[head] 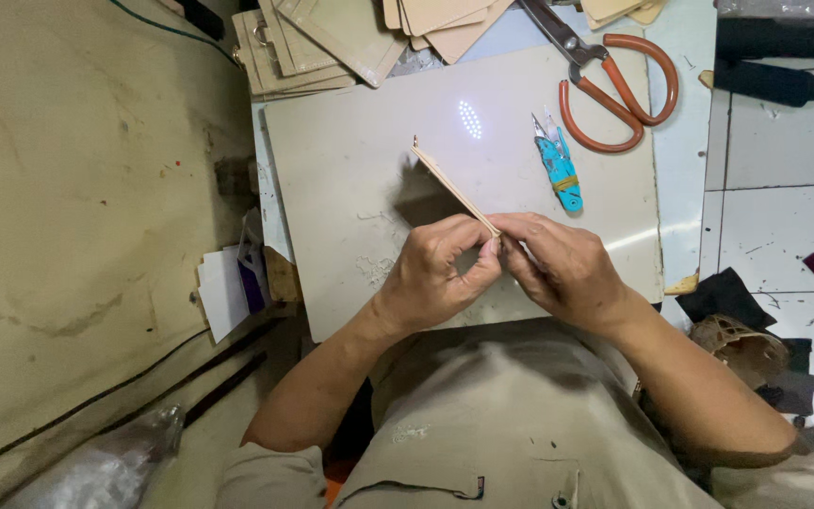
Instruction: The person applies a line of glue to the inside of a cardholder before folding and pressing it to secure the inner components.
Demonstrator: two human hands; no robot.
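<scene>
Pinching one end of a thin tan leather piece (452,188), the left hand (435,273) and right hand (562,269) close their fingers on it above the desk (350,188). Likely fault: the unsupported far end sags or twists, slipping the grip.

Lighting: bright, even, from above my head. Glare: an oval of small light dots on the tabletop (360,179) near its far edge. Shadows: soft, beside my hands toward the left edge. Focus: sharp centrally; frame corners slightly soft.
</scene>
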